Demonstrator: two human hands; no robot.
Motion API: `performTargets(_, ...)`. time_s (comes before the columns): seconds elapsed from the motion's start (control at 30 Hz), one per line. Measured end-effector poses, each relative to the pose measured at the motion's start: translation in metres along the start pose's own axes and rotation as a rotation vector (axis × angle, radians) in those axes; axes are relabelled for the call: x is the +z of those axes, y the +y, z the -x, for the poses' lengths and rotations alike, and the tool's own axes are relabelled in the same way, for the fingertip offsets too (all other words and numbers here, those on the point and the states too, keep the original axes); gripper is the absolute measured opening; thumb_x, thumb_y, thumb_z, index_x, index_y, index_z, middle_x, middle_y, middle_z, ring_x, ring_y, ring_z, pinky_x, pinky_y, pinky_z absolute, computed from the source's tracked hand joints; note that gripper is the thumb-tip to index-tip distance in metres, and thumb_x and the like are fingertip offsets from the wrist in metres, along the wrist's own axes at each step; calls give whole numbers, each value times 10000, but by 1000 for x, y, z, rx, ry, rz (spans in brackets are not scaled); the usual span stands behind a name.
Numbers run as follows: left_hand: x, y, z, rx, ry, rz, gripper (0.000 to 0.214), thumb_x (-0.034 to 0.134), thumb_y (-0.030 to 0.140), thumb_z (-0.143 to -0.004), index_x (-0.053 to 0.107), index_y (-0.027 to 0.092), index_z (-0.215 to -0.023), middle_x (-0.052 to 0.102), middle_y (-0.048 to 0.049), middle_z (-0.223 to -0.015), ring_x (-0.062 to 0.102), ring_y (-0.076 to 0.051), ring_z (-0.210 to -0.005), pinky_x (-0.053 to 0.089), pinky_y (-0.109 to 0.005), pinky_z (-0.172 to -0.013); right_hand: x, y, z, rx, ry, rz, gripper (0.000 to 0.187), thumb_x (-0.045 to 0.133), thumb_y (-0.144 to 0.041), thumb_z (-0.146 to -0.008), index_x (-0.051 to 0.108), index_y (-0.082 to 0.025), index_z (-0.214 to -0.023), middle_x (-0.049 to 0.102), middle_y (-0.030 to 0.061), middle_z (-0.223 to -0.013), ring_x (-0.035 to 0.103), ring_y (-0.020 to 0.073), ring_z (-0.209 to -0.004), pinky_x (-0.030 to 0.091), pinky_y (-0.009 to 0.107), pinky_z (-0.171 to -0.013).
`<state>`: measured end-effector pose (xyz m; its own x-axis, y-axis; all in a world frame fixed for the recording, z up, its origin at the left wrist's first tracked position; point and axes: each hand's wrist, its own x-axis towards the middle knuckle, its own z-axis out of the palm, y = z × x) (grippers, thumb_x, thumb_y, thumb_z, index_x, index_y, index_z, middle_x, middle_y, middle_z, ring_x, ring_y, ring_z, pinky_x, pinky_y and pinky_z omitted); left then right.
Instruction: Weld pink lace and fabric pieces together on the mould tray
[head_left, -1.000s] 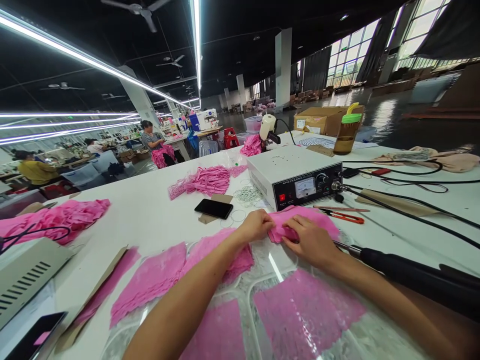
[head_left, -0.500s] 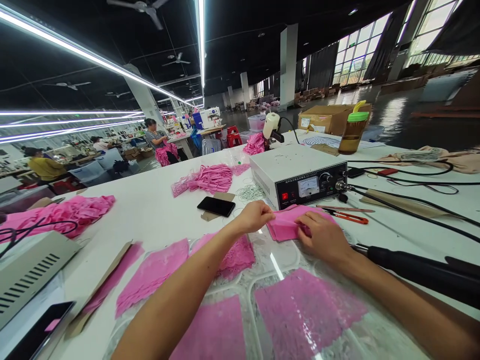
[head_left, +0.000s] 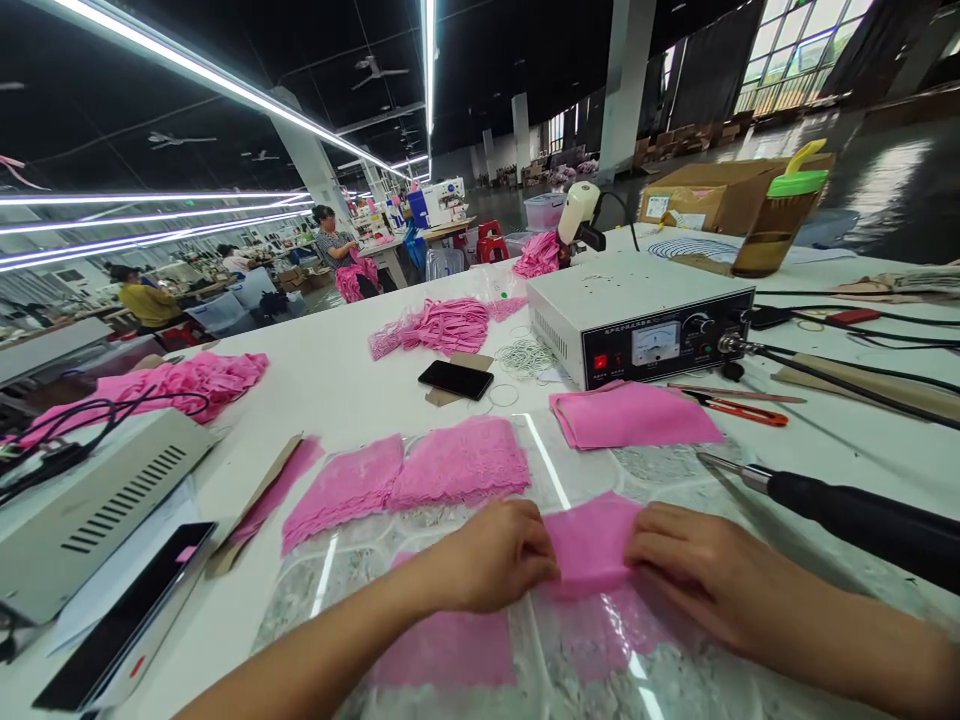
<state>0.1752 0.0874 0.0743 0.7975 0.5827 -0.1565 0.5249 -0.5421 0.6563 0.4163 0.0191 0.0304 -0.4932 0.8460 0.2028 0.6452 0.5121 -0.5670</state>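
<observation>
My left hand (head_left: 502, 555) pinches the left edge of a pink fabric piece (head_left: 592, 540). On the opposite edge, the fingers of my right hand (head_left: 697, 565) are closed. The piece is stretched between both hands above a clear plastic template (head_left: 536, 650). Other pink fabric pieces lie on the template, one of them (head_left: 454, 648) near my left wrist. Two lace-edged pink stacks (head_left: 465, 460) sit beyond my left hand. Behind my right hand rests a folded-looking pink fabric stack (head_left: 637, 415). A black-handled tool with a metal tip (head_left: 847, 515) lies to the right of it.
A control box (head_left: 637, 300) with a dial stands at the back. Near it are orange snips (head_left: 742, 408), a phone (head_left: 456, 379) and a drink bottle (head_left: 780, 225). Another grey box (head_left: 97, 510) and a tablet (head_left: 127, 610) occupy the left side. Several people sit farther back.
Both hands have moved from the pink stack beside the control box toward me, carrying a pink fabric piece. The stack stays behind on the table. The view has shifted left.
</observation>
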Motion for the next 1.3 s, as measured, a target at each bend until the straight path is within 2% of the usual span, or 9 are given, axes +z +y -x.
performTargets(0.2,20,6,10,-51,32,69,139,642,108,-814,710,155,-702,613,-10,-784,587,-115,-731,450,-185,-679,6,0,14,-129,68,54,247,441,-141,-953,676,-207,-919,618,56,-811,592,164,-711,469,247,-624)
performTargets(0.3,28,6,9,-56,49,67,161,630,83,-806,719,152,-692,599,-18,-758,580,-132,-752,450,-204,-708,5,3,17,-156,51,107,296,409,-148,-972,693,-202,-907,621,51,-780,589,154,-673,471,241,-597)
performTargets(0.4,34,7,11,-45,47,62,178,622,60,-799,720,153,-682,594,-24,-771,573,-133,-752,446,-214,-723,4,5,19,-153,22,127,332,389,-180,-990,710,-203,-909,638,54,-773,599,150,-669,484,240,-591)
performTargets(0.63,38,10,18,8,84,20,183,589,31,-820,676,149,-711,609,-22,-817,579,-121,-754,443,-198,-701,3,11,30,-114,48,86,246,466,-186,-963,690,-227,-1054,679,73,-880,648,175,-780,524,277,-682)
performTargets(0.83,46,1,17,58,126,-123,62,640,153,-853,690,170,-885,620,-53,-937,593,-173,-842,476,-267,-754,-3,9,36,-70,19,106,240,486,-121,-936,667,-219,-1059,684,69,-966,653,182,-862,534,280,-733)
performTargets(0.93,48,1,16,69,129,-200,127,713,225,-812,683,176,-924,627,-66,-976,594,-209,-867,488,-336,-791,-5,8,36,-68,45,114,242,488,-96,-931,655,-205,-1068,689,59,-960,652,180,-863,535,287,-738)
performTargets(1.17,58,32,-13,51,116,-302,487,812,518,-668,670,140,-940,653,-104,-972,597,-299,-905,489,-475,-841,-6,2,30,-149,146,141,245,464,-119,-956,610,-209,-1131,696,42,-930,648,166,-844,537,289,-747)
performTargets(1.23,61,40,-27,28,94,-282,402,774,443,-737,675,135,-976,666,-112,-968,608,-296,-910,483,-454,-849,-10,0,27,-153,153,132,232,447,-113,-956,617,-209,-1082,691,38,-892,641,159,-811,530,279,-713)
performTargets(1.3,61,43,-38,7,94,-244,155,641,279,-853,688,142,-909,676,-95,-890,621,-255,-858,479,-388,-818,-13,-2,26,-110,143,134,228,431,-111,-956,628,-210,-1016,681,39,-865,636,153,-785,525,269,-687)
